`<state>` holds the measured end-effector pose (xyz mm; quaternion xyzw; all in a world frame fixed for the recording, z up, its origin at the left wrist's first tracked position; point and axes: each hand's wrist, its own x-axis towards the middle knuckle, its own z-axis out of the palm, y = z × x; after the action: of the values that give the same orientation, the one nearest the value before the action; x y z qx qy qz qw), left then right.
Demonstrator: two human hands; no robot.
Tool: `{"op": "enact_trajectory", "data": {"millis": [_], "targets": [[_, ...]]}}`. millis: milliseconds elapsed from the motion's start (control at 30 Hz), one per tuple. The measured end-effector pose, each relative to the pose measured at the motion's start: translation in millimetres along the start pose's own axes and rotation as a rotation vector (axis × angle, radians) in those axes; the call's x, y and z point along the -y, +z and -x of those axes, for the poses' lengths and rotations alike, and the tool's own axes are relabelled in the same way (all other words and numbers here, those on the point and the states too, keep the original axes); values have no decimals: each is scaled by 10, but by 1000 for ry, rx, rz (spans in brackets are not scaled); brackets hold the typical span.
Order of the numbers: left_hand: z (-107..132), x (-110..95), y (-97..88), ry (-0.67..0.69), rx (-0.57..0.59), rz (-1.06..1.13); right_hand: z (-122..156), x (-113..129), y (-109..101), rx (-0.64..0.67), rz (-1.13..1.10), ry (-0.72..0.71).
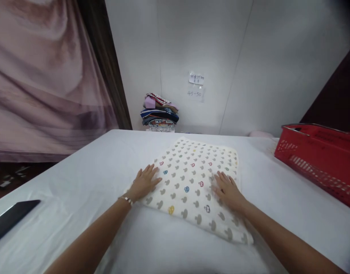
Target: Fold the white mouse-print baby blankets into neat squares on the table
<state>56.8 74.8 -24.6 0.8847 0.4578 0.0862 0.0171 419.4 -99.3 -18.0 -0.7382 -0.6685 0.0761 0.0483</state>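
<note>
A white cloth [189, 175] printed with grey, red, blue and yellow mushrooms lies flat on the white-covered table in front of me. It looks folded into a rough rectangle, set at a slant. My left hand [144, 182] rests palm down on its left edge, fingers stretched out, a bracelet [126, 199] at the wrist. On the right side of the cloth, my right hand [228, 190] also lies flat with its fingers spread. Neither hand grips the fabric.
A red plastic basket [320, 160] stands on the table's right side. At the far edge is a stack of folded clothes [160, 110]. A dark flat object [13, 219] lies at the left. Pink fabric [49, 76] hangs beyond the table's left edge; paper notes [196, 86] are on the wall.
</note>
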Motion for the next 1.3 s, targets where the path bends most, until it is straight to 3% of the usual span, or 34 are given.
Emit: {"op": "enact_trajectory", "data": {"millis": [100, 167, 333, 500, 600, 733, 1033, 1133, 1300], "targets": [[198, 11, 6, 14, -16, -32, 295, 32, 128, 13, -4, -107], [267, -9, 0, -4, 13, -35, 416, 51, 187, 9, -10, -100], [359, -44, -72, -23, -4, 47, 692, 129, 112, -35, -202, -95], [674, 87, -166, 37, 9, 95, 1228, 110, 130, 4, -286, -309], [825, 197, -245, 83, 69, 102, 1392, 18, 239, -98, -181, -393], [872, 323, -300, 93, 71, 83, 1396, -107, 388, -256, -117, -419], [737, 390, -175, 29, -56, 47, 1343, -246, 601, -339, -12, -350], [681, 441, -282, -5, -63, -4, 1336, -287, 605, -325, -24, -354], [564, 629, -485, -84, -239, -67, 1290, -60, 554, -284, -110, -468]]}}
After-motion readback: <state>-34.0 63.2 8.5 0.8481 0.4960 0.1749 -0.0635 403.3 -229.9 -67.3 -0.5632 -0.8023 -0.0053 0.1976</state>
